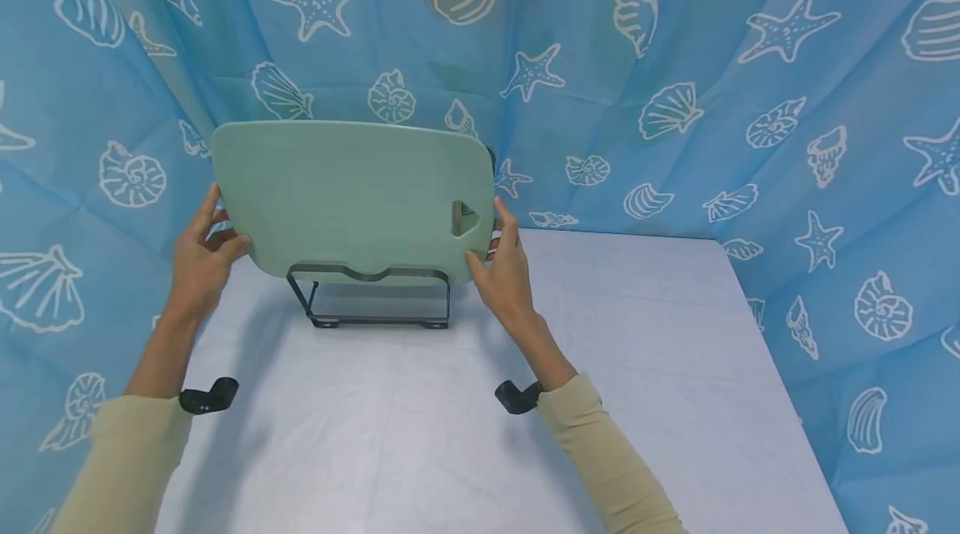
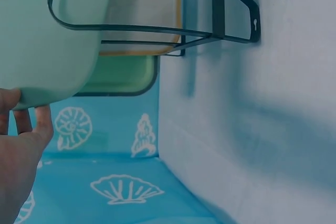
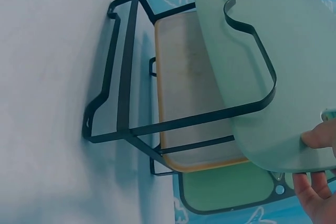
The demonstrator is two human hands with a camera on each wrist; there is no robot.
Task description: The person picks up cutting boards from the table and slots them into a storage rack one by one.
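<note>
A pale green cutting board with a small handle hole near its right end stands upright in a black wire rack. Its lower edge is behind the rack's front bar, above the base. My left hand pinches the board's left edge, thumb in front and fingers behind. At the right edge, beside the hole, my right hand grips it the same way. Behind it in the right wrist view, a greyish board with a tan rim sits in the rack, and farther back is a green board with a dark edge.
The rack stands on a white-covered table, toward its back left. A blue curtain with white shell and starfish prints hangs behind and along both sides. Both wrists carry a small black camera mount.
</note>
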